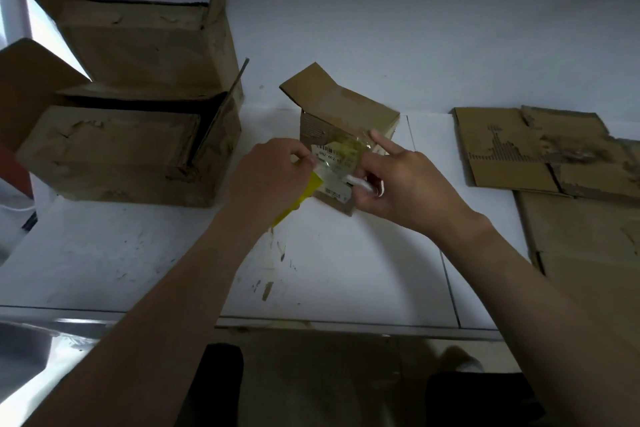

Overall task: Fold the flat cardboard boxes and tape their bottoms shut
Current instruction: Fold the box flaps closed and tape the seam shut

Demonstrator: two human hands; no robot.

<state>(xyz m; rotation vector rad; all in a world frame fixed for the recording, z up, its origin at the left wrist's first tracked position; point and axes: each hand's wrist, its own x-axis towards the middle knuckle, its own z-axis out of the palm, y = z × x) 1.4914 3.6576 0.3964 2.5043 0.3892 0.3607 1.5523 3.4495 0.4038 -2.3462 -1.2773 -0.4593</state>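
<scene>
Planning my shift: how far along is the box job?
Two large boxes stand folded at left; their bottoms are hidden. In hand: the left hand pinches clear tape over the small box; the right hand, gripping a white object, touches it. Remaining: flat cardboard sheets at right.

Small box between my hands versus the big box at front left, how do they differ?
The small box is far smaller than the big box. The small box bears a white printed label under clear tape; the big box shows none. The left hand, gripping a yellow object, and the right hand, gripping a white object, work at the small box; the big box sits untouched. Both are worn brown cardboard.
</scene>
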